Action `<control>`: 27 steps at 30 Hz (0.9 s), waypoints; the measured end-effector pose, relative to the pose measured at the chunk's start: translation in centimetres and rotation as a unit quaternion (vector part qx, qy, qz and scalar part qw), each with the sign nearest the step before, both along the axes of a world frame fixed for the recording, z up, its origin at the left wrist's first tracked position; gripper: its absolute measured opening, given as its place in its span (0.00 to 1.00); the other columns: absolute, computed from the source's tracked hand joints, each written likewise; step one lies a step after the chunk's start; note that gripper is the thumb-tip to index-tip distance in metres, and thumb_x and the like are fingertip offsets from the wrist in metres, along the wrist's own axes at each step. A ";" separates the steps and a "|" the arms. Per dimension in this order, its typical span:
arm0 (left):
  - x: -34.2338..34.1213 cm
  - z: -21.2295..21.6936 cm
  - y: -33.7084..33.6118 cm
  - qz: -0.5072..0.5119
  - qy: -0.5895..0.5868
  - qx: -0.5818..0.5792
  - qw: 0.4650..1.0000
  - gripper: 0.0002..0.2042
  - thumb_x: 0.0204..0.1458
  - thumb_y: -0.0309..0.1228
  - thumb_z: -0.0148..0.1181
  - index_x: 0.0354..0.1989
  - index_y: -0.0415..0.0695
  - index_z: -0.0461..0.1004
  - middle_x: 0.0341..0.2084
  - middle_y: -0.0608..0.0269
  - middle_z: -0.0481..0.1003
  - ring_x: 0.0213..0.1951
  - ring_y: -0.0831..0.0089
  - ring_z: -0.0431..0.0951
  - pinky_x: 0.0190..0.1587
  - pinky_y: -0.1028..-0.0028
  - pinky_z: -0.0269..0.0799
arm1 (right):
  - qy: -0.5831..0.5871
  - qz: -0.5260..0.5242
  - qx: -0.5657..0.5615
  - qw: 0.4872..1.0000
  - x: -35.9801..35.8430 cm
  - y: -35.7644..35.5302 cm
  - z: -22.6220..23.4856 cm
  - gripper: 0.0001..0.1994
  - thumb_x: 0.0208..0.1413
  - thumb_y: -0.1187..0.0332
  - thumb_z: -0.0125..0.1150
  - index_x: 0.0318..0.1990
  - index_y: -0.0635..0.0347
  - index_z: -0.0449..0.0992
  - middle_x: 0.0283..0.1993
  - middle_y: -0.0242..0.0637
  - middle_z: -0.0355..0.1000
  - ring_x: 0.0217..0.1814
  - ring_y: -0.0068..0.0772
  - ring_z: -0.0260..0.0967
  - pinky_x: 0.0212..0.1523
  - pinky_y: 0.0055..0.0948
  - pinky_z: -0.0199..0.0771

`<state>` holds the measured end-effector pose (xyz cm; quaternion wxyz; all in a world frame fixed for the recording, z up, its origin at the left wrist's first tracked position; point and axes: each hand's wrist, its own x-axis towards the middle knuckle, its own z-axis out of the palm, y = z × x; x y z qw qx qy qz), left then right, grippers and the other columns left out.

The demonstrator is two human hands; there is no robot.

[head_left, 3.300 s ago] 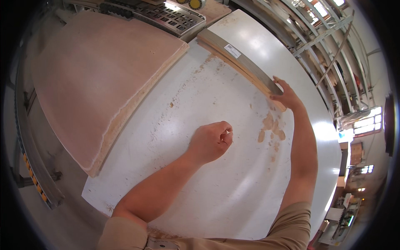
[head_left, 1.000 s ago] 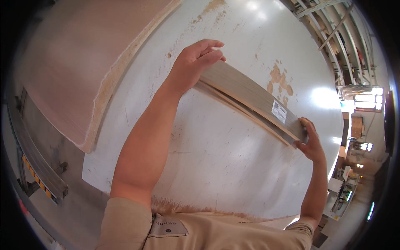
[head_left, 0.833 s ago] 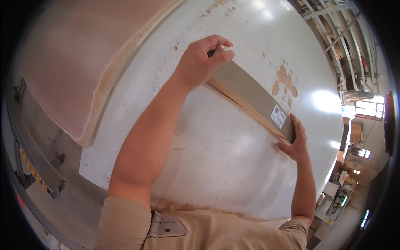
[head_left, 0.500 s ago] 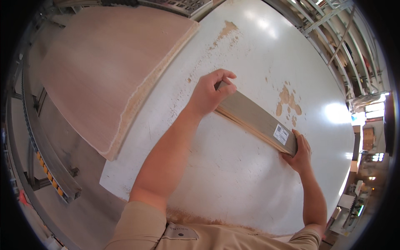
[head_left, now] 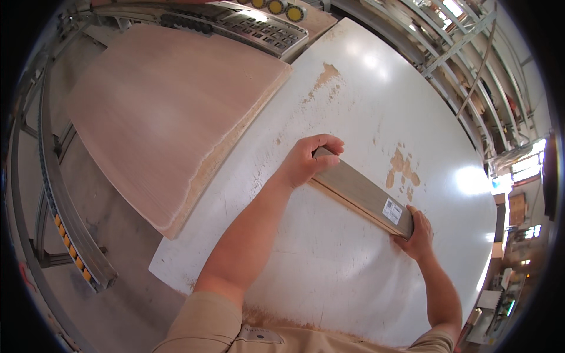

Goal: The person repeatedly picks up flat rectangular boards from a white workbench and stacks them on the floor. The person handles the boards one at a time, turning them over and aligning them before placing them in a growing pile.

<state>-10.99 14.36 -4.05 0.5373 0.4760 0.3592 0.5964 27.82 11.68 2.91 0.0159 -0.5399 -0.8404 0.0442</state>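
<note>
A short stack of narrow wooden boards (head_left: 365, 185) lies aslant over the white tabletop (head_left: 329, 276). Its top face is grey-brown, its near side shows paler layered edges, and a white printed label (head_left: 392, 210) sits close to its right end. My left hand (head_left: 309, 160) wraps around the far left end, thumb on the top face and fingers curled over the end. At the near right end, my right hand (head_left: 416, 234) grips the boards, with the thumb on the near side and fingers along the end. Whether the boards rest on the surface cannot be made out.
A large pinkish-brown panel (head_left: 182, 112) with a rough pale edge lies left of the white surface. Beyond it is a metal machine part with slots (head_left: 259, 29). A roller rail (head_left: 73, 235) curves along the left. Metal racking (head_left: 471, 65) stands at the upper right.
The view has shifted, so the table, panel and hands appear lower and more of the slotted machine part shows. Both hands keep hold of the boards, which look little moved on the table.
</note>
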 end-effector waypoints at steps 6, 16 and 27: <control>0.3 -0.4 0.3 -0.002 0.014 -0.015 1.000 0.11 0.47 0.32 0.61 0.38 0.41 0.78 0.37 0.67 0.77 0.42 0.79 0.74 0.49 0.75 0.69 | 0.007 0.003 0.002 1.000 0.3 0.0 -0.3 0.42 0.35 0.60 0.76 0.62 0.58 0.66 0.51 0.44 0.71 0.54 0.51 0.69 0.56 0.46 0.69; 0.3 -0.8 0.3 0.016 0.021 -0.014 1.000 0.10 0.50 0.32 0.61 0.38 0.41 0.77 0.34 0.68 0.78 0.39 0.81 0.73 0.44 0.78 0.69 | 0.008 -0.005 0.003 1.000 0.1 -0.3 -0.3 0.42 0.33 0.63 0.77 0.62 0.57 0.65 0.51 0.44 0.71 0.56 0.52 0.67 0.59 0.46 0.66; 0.3 -0.8 0.3 0.000 -0.004 -0.035 0.999 0.11 0.51 0.34 0.62 0.39 0.41 0.77 0.35 0.69 0.78 0.36 0.84 0.72 0.41 0.80 0.68 | 0.022 0.025 0.028 0.999 0.3 -0.2 -0.4 0.41 0.34 0.63 0.75 0.62 0.59 0.66 0.50 0.45 0.71 0.54 0.53 0.69 0.56 0.46 0.69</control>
